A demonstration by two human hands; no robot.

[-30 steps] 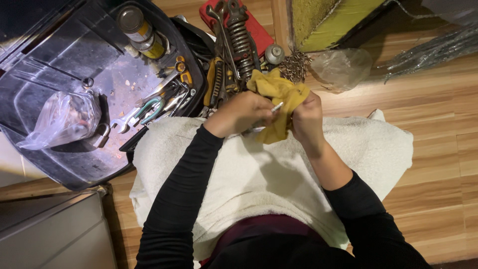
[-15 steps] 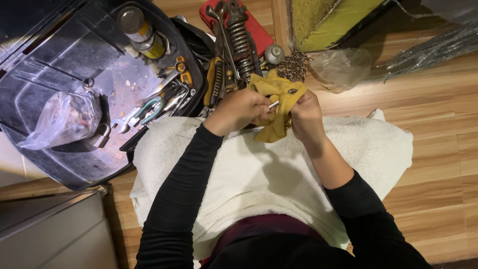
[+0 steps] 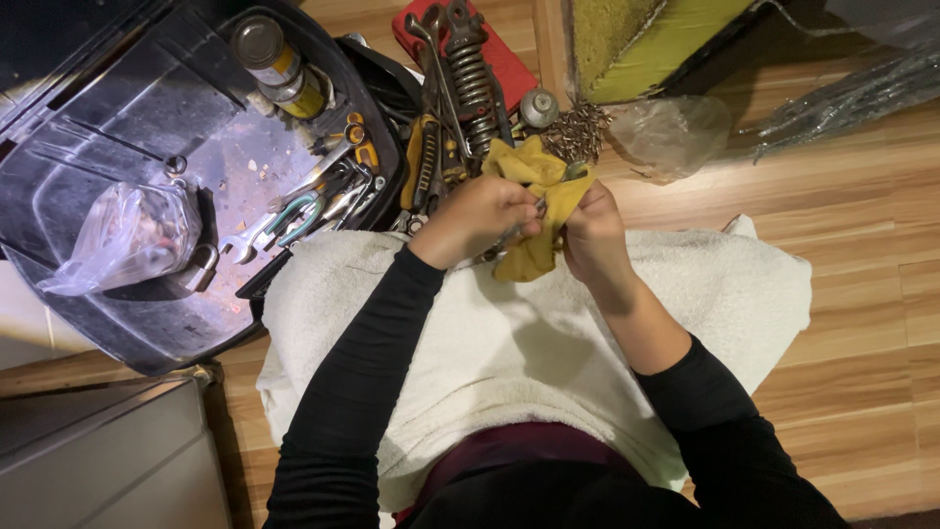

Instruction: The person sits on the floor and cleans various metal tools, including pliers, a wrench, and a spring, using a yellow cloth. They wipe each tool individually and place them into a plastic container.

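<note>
A white towel (image 3: 509,362) covers the person's lap, and both black-sleeved forearms reach forward over it. The left hand (image 3: 477,217) is curled closed around a thin metal tool (image 3: 519,230), whose shaft pokes out past the fingertips toward the right. The right hand (image 3: 590,235) grips a yellow cloth (image 3: 534,176) bunched against that shaft, so the tool's tip lies between the two sets of fingers and partly inside the cloth folds. Just beyond the hands lie a coil spring (image 3: 473,73), wrenches and a pile of screws (image 3: 578,127). Farther left sits an open black toolbox (image 3: 108,108) holding a plastic bag (image 3: 127,235) and a spray can (image 3: 274,59)
</note>
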